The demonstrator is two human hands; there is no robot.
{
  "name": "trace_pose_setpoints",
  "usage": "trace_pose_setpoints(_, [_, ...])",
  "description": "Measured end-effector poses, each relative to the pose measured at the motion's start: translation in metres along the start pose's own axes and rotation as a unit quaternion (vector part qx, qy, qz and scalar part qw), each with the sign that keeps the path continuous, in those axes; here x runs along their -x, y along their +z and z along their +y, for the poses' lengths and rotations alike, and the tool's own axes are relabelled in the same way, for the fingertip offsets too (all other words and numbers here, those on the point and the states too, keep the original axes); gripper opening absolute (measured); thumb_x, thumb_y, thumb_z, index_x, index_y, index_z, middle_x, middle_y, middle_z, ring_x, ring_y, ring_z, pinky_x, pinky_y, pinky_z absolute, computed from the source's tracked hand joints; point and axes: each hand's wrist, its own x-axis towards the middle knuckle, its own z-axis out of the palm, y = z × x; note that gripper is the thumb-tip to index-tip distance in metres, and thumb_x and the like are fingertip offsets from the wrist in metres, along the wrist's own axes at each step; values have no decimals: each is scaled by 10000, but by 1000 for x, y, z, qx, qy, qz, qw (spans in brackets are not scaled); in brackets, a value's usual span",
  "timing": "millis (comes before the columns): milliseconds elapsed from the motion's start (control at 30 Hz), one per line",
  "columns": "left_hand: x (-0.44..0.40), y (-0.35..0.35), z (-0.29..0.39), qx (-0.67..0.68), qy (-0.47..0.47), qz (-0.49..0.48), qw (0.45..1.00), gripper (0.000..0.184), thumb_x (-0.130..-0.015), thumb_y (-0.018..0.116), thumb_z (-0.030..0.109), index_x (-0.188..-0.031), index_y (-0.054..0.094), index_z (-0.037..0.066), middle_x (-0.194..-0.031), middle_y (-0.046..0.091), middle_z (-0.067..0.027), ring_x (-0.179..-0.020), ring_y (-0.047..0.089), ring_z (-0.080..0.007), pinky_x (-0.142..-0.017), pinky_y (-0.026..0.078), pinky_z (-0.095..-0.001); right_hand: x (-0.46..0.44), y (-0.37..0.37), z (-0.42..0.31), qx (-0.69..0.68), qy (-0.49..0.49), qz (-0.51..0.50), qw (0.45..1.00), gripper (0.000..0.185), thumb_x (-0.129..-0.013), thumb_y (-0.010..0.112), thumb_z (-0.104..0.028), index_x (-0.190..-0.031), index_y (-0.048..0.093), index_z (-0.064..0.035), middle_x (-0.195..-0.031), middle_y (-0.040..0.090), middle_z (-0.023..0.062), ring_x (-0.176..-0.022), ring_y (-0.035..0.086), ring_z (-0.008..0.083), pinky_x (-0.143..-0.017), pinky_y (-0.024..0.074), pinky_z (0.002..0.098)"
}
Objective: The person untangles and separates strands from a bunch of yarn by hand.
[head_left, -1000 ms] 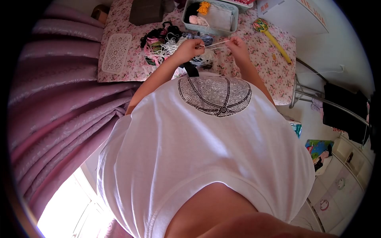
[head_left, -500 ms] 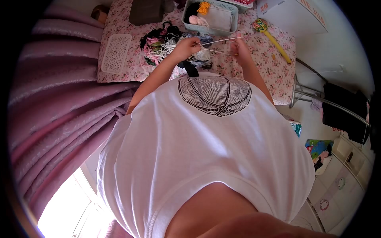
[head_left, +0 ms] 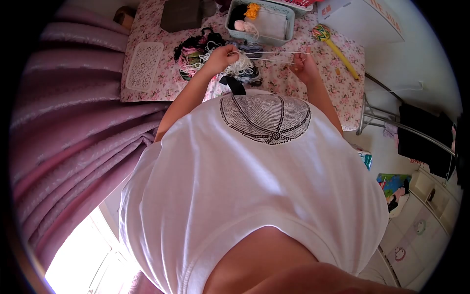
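White yarn point(head_left: 274, 52) stretches in two strands between my hands, above a table with a floral cloth. My left hand point(head_left: 224, 58) is closed on the yarn at its left end, over a tangled heap of multicoloured yarn point(head_left: 196, 61). At the right end my right hand point(head_left: 304, 64) has the strands around its raised fingers, with the lower fingers curled. The heap holds pink, green, black, white and grey-blue strands. Behind it stands a light blue basket point(head_left: 240, 35) with orange, pink and black yarn inside.
On the floral table point(head_left: 338, 103) are a white lace-patterned tray point(head_left: 143, 66) at left, a dark box point(head_left: 181, 15) at the back and a yellow-handled rattle-like object point(head_left: 340, 54) at right. A white carton point(head_left: 362, 22) stands behind. A purple curtain point(head_left: 83, 117) hangs at left.
My hands have moved apart, the left one leftward and the right one rightward. The white strands between them now span a longer distance.
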Motion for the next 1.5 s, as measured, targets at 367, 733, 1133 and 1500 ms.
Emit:
trace_pose_setpoints(367, [2, 5, 14, 168, -54, 21, 984, 128, -775, 549, 183, -794, 521, 60, -614, 437, 45, -513, 351, -35, -461, 271, -182, 7, 16, 7, 543, -188, 116, 810, 320, -651, 627, -153, -930, 512, -49, -866, 557, 64, -736, 539, 203, -685, 428, 310])
trace_pose_setpoints(733, [-5, 28, 65, 338, -88, 52, 935, 126, -819, 491, 174, -852, 528, 59, -679, 528, 11, -433, 319, -27, -388, 240, -167, 5, 113, 14, 369, -164, 48, 913, 315, -750, 582, -183, -991, 486, -3, -836, 542, 17, -782, 495, 87, -702, 389, 222])
trace_pose_setpoints(1133, [-3, 32, 67, 328, -125, -43, 936, 293, -789, 536, 243, -991, 491, 37, -848, 566, -27, -637, 522, -65, -511, 370, -169, 13, 103, 0, 266, -110, -27, 957, 241, -792, 528, -182, -969, 511, -19, -844, 572, 24, -774, 514, 90, -695, 397, 216])
trace_pose_setpoints(1500, [-5, 34, 68, 248, -4, 9, 969, 160, -745, 591, 120, -863, 563, 15, -792, 562, 0, -705, 493, -51, -644, 385, -181, 22, 127, 2, 359, -185, -2, 915, 268, -785, 540, -151, -1004, 477, -10, -871, 529, 13, -779, 480, 67, -680, 392, 200])
